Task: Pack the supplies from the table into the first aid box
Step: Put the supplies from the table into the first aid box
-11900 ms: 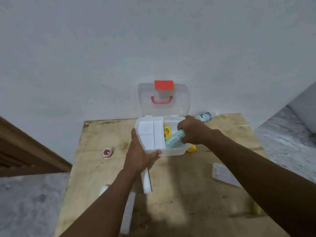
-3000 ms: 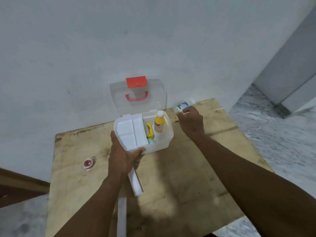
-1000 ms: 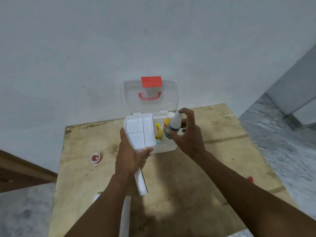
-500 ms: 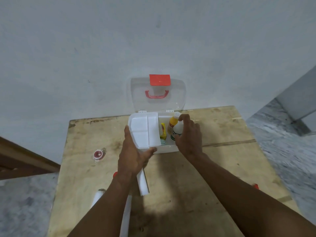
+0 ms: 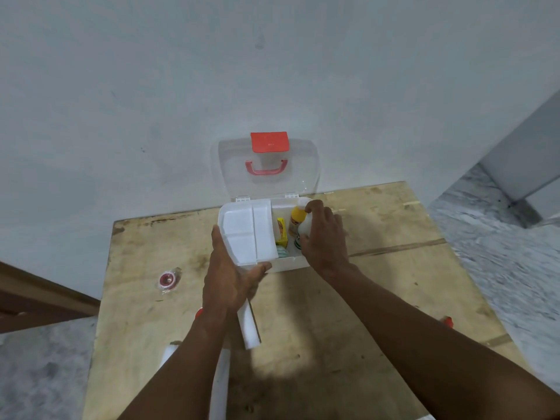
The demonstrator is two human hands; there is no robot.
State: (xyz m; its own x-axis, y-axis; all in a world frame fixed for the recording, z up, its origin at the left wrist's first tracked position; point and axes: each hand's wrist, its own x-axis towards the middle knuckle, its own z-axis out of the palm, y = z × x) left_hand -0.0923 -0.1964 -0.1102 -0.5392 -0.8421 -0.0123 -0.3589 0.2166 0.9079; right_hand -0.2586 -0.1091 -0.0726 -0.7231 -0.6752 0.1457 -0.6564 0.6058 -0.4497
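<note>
Head view: left hand grips plastic box; right hand clasps seemingly cylindrical bottle.

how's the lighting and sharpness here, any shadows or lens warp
Head view: dim, flat light; a soft shadow lies on the table in front of the first aid box, between the left hand and right hand. Head view: the wide lens splays the table's edges, the floor at right looks smeared, and labels inside the box are too soft to read.
</note>
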